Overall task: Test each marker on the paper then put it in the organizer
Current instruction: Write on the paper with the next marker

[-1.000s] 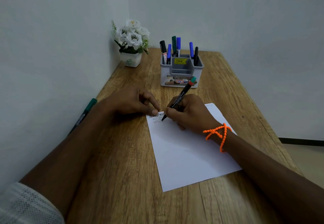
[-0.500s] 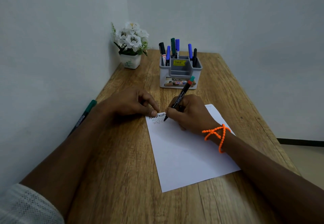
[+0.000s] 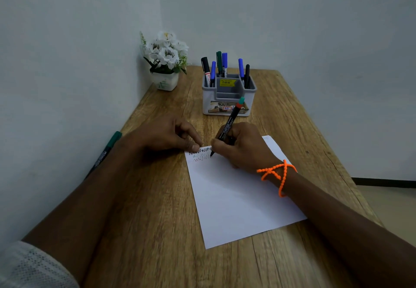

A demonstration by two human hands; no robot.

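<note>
A white sheet of paper (image 3: 234, 197) lies on the wooden table (image 3: 157, 231), with several scribbled lines at its top left corner. My right hand (image 3: 243, 148) grips a black marker (image 3: 228, 125) with a green end, its tip touching the paper beside the scribbles. My left hand (image 3: 166, 136) presses the paper's top left corner down with its fingertips and may hold something small. The grey organizer (image 3: 227, 98) stands behind my hands and holds several upright markers, blue, black and green. Another green-capped marker (image 3: 105, 152) lies by the left wall, partly hidden by my left forearm.
A small white pot of white flowers (image 3: 165, 62) stands in the back left corner. Walls close the table on the left and behind. The table's right edge drops to the floor.
The marker tip has moved a little to the right across the top of the paper, adding to the scribbles. My left hand stays on the corner.
</note>
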